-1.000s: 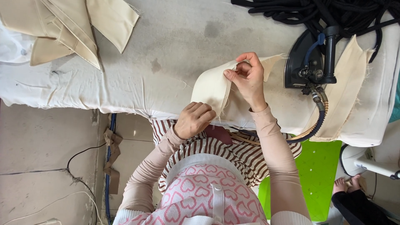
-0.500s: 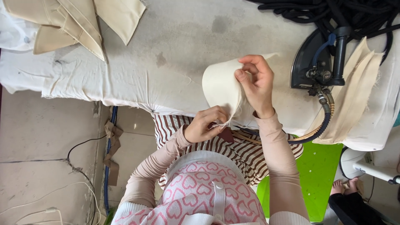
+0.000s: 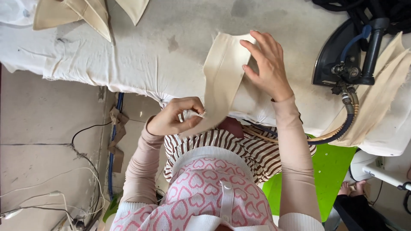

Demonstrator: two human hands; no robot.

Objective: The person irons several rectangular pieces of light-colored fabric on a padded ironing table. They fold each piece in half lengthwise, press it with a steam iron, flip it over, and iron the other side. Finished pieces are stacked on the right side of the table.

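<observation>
Right now the cream-coloured strip of cotton fabric [image 3: 222,77] lies partly on the padded white cloth-covered desk [image 3: 141,60], its far end flat on the surface and its near end hanging over the front edge toward the person's lap. The left hand [image 3: 173,117] is closed in a pinch on the strip's lower end, thumb and fingers tight around the frayed tip, just below the desk's edge. The right hand [image 3: 267,64] is spread open, fingers extended, pressing down on the upper part of the strip without gripping it.

Near the right hand, on the same surface, sits a black steam iron [image 3: 342,55] with a blue-trimmed handle and a braided hose [image 3: 342,124] looping off the desk's edge. Beside it lies a heap of similar cream fabric pieces [image 3: 376,94], and more folded cream pieces [image 3: 85,13] rest at the far left corner.

The main risk appears to be the strip sliding off: much of it overhangs, and if the flat palm lifts while the pinching hand pulls, the cloth could slip to the floor. The raw, fraying edge could also unravel further under a hard tug. The iron stands close enough that a careless sweep of the right forearm might brush it or snag the hose.
</observation>
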